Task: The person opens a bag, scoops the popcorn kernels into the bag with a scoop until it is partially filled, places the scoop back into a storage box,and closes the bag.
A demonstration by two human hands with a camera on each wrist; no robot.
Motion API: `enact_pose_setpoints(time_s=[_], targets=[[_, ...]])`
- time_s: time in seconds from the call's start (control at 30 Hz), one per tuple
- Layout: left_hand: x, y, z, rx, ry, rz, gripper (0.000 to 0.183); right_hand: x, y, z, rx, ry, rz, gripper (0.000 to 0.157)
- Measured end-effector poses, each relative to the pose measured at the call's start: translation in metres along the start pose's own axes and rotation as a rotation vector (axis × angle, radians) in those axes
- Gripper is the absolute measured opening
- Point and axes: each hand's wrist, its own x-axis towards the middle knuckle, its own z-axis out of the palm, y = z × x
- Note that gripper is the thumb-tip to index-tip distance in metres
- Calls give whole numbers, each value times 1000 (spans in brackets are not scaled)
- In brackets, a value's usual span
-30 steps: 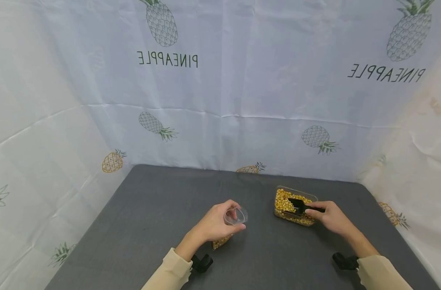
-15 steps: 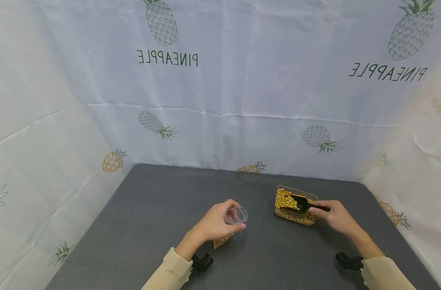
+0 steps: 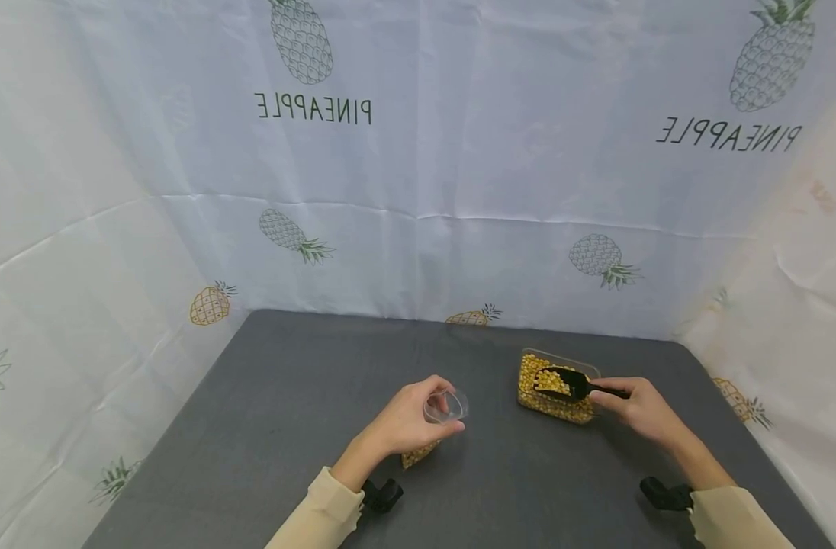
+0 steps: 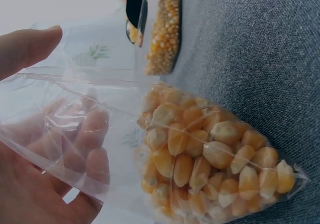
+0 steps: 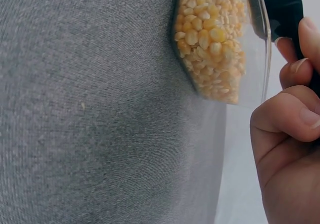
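My left hand [image 3: 413, 421] holds a clear plastic bag [image 4: 122, 149] around its round mouth, which stands spread between thumb and fingers. Corn kernels [image 4: 210, 159] fill the bag's lower part, its pointed bottom down at the table. Over to the right, my right hand [image 3: 641, 413] grips the handle of a black scoop [image 3: 577, 383]. Kernels lie heaped in the scoop's blade, which is above a clear rectangular container [image 5: 254, 87]. That container holds more corn kernels [image 5: 210, 39]. In the right wrist view, the scoop's load is out of sight.
A dark grey cloth-covered table [image 3: 322, 366] lies under everything. White curtains with pineapple prints [image 3: 418, 267] hang behind the table and at both sides. A small speck [image 5: 83, 105] lies on the cloth near the container. Black wrist mounts [image 3: 384, 496] sit below both hands.
The scoop has risen out of the corn with kernels in it, and the right hand has shifted slightly right. The left hand and bag have stayed put.
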Motion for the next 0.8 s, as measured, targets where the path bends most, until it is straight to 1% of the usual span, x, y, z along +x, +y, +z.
enact_pose_setpoints(time_s=[0.1, 0.3, 0.53, 0.8], targets=[[0, 0, 0, -1, 0, 1, 45, 0, -1, -1, 7, 4, -10, 47], [0, 1, -1, -4, -4, -1, 46, -1, -6, -4, 55, -17, -5, 48], [0, 1, -1, -7, -5, -3, 47, -2, -10, -6, 76, -17, -9, 50], [0, 0, 0, -4, -3, -7, 47, -3, -19, -6, 63, -12, -55, 47]])
